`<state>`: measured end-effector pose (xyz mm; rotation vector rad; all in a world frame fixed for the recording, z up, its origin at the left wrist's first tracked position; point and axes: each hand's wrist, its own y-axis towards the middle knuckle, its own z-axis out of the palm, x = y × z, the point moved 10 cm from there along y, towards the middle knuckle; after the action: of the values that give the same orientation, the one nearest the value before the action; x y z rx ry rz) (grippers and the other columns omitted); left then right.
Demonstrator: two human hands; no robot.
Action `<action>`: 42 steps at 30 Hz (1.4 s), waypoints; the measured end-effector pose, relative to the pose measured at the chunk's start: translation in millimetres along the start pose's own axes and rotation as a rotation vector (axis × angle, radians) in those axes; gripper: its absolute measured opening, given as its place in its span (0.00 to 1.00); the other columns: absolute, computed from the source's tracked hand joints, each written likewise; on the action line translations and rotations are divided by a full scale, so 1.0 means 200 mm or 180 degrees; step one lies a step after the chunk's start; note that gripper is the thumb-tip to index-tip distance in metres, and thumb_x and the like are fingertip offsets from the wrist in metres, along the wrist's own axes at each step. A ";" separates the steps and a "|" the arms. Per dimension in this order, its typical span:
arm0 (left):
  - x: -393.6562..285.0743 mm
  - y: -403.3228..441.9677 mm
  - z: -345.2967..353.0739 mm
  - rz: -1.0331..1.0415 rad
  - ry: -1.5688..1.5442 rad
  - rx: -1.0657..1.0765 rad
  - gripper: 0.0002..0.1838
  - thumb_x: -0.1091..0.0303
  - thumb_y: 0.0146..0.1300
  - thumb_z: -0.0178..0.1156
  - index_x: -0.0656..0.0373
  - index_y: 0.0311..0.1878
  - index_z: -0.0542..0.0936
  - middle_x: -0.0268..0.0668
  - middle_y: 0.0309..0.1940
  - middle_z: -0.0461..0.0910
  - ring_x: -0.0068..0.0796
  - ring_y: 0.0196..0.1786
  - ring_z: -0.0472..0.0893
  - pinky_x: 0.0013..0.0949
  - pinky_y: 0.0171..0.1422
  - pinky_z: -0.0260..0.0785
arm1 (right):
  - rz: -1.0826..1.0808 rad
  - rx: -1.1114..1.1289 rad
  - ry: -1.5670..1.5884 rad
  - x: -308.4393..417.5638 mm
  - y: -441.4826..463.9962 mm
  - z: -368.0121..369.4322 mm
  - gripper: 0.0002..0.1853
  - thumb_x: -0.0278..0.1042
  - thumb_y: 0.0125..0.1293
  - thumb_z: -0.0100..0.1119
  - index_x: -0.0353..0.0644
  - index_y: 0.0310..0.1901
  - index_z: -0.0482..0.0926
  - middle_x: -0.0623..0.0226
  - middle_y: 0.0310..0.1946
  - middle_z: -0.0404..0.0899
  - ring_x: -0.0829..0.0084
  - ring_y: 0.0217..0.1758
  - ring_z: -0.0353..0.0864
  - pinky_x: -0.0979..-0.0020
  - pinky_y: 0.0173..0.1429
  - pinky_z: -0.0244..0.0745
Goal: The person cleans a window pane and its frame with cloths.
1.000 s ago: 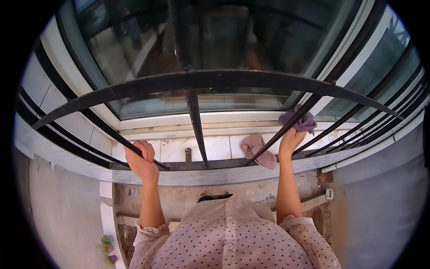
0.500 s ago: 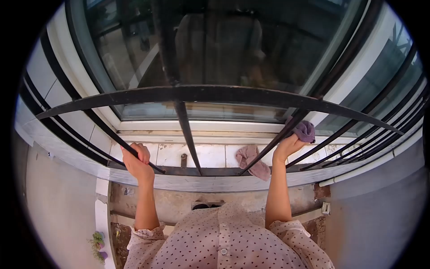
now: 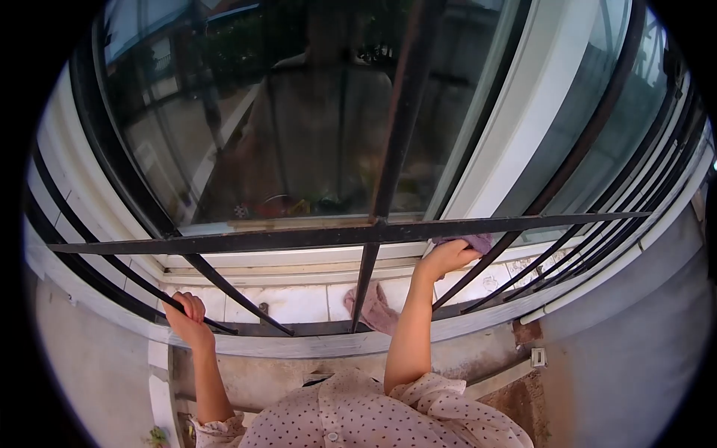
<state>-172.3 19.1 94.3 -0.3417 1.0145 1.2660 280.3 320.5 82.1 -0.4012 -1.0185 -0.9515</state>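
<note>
My left hand [image 3: 188, 319] is wrapped around a black metal bar [image 3: 134, 275] of the window grille at the lower left. Through a gap between bars farther right reaches my right hand [image 3: 447, 260], closed on a purple cloth [image 3: 479, 243]. That cloth is at the lower part of the white window frame [image 3: 499, 168], partly hidden behind a bar and the crossbar. A second, pinkish cloth [image 3: 379, 312] lies crumpled on the tiled sill [image 3: 302, 305], left of my right forearm, with one bar crossing in front of it.
A long black crossbar [image 3: 299, 239] runs across the grille in front of the dark window glass [image 3: 314, 142]. More bars crowd together at the right. Below the sill, a pale pipe [image 3: 582, 293] follows the wall, and a small plant [image 3: 155, 435] shows at the lower left.
The view has shifted, showing more window. My right hand has turned over, and its purple cloth now sits lower behind the bars. My left hand keeps its hold on the same bar.
</note>
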 end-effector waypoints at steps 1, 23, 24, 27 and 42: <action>0.00 0.00 0.01 -0.0009 -0.0039 0.0051 0.26 0.54 0.73 0.34 0.52 0.16 0.55 0.26 0.10 0.51 0.16 0.13 0.47 0.23 0.17 0.39 | 0.0079 -0.0045 0.0090 -0.01 0.01 -0.01 0.16 0.29 0.66 0.40 0.32 0.54 0.63 0.54 0.50 0.70 0.65 0.50 0.70 0.68 0.56 0.65; 0.01 0.01 0.03 -0.0011 -0.0078 0.0393 0.27 0.55 0.73 0.34 0.53 0.15 0.55 0.28 0.09 0.51 0.18 0.13 0.48 0.24 0.17 0.39 | -0.0573 0.1105 0.0332 0.00 -0.19 0.01 0.14 0.23 0.64 0.40 0.34 0.51 0.65 0.63 0.41 0.71 0.76 0.36 0.72 0.81 0.36 0.70; 0.00 0.01 0.04 -0.0026 -0.0089 0.0396 0.27 0.55 0.73 0.34 0.53 0.15 0.55 0.28 0.09 0.51 0.17 0.12 0.48 0.24 0.17 0.39 | -0.0860 0.0996 0.0227 0.11 -0.22 0.01 0.13 0.22 0.64 0.41 0.36 0.50 0.65 0.65 0.40 0.71 0.77 0.36 0.72 0.81 0.34 0.69; 0.00 0.01 0.08 -0.0115 -0.0045 0.0579 0.28 0.55 0.73 0.32 0.53 0.14 0.55 0.28 0.08 0.52 0.18 0.12 0.49 0.25 0.16 0.40 | -0.1097 0.1016 0.0322 0.05 -0.12 0.02 0.06 0.25 0.65 0.44 0.38 0.42 0.64 0.66 0.32 0.73 0.80 0.29 0.72 0.79 0.26 0.66; 0.18 0.71 -0.42 0.1446 0.2646 -0.1177 0.32 0.65 0.64 0.45 0.74 0.67 0.50 0.60 0.67 0.50 0.53 0.71 0.51 0.43 0.73 0.41 | 0.0235 0.1525 0.0425 0.09 -0.31 0.02 0.06 0.24 0.64 0.42 0.44 0.42 0.64 0.71 0.26 0.68 0.79 0.24 0.67 0.77 0.25 0.64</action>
<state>-338.8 27.8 62.9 -1.0238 1.6143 1.7813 230.6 280.6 91.9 0.0243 -1.0627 -0.6309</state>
